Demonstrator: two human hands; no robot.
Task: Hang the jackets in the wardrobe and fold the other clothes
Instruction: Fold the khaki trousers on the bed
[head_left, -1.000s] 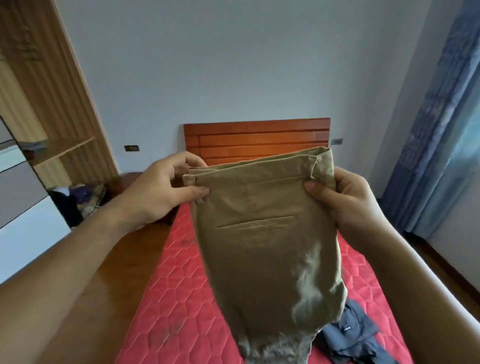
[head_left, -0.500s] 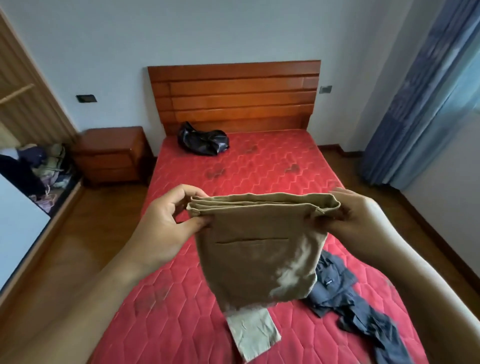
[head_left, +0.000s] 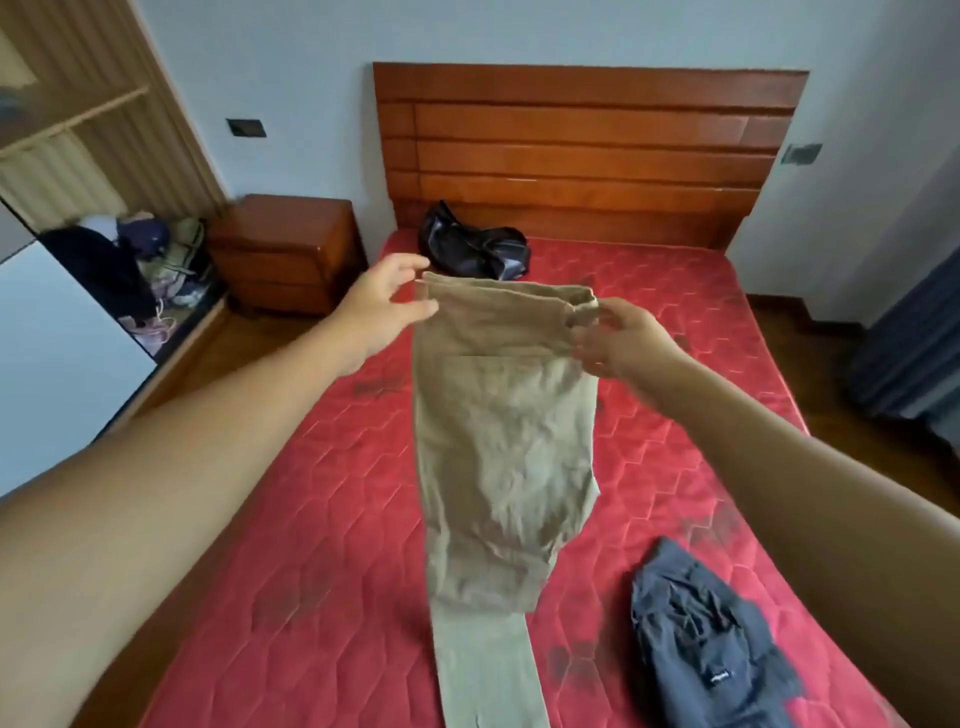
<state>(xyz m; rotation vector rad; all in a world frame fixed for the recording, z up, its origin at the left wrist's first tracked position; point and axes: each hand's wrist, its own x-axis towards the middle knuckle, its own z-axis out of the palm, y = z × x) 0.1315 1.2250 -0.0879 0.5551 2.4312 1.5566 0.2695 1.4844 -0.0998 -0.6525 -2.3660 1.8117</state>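
Khaki trousers (head_left: 498, 447) lie lengthwise down the middle of the red mattress (head_left: 322, 519), waistband toward the headboard. My right hand (head_left: 618, 343) pinches the waistband's right corner. At the left corner my left hand (head_left: 384, 306) has its fingers spread, and only the thumb touches the cloth. A dark grey jacket (head_left: 711, 644) lies crumpled at the near right of the bed. A black jacket (head_left: 472, 249) is bunched against the headboard. The open wardrobe (head_left: 78, 124) stands at the far left.
A wooden nightstand (head_left: 285, 254) sits between bed and wardrobe. Clothes and bags (head_left: 150, 254) are heaped on the wardrobe floor behind a white sliding door (head_left: 57, 358). Blue curtains (head_left: 914, 343) hang at the right. Wooden floor runs along both sides of the bed.
The trousers came down from chest height and now lie stretched out on the mattress. Both hands moved forward and down. My left hand's grip on the waistband loosened.
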